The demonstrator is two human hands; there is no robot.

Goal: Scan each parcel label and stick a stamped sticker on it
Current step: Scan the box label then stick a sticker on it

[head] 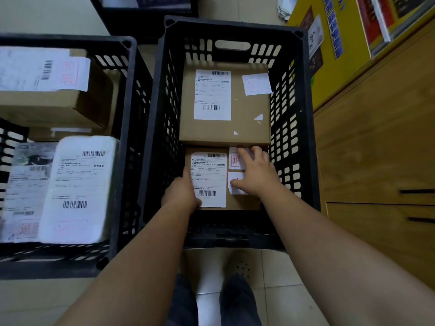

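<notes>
My head view is dim and flat, with soft indoor light and no hard shadows. The black crate (pixel 306 118) swallows detail along its walls. Wide-angle bending bows the frame edges, and the white parcel (pixel 80 189) at left is smeared by motion blur.

at your right stands a wooden cabinet (pixel 376 142); far right, a yellow box (pixel 341 55) and stacked books (pixel 388 17).
</notes>
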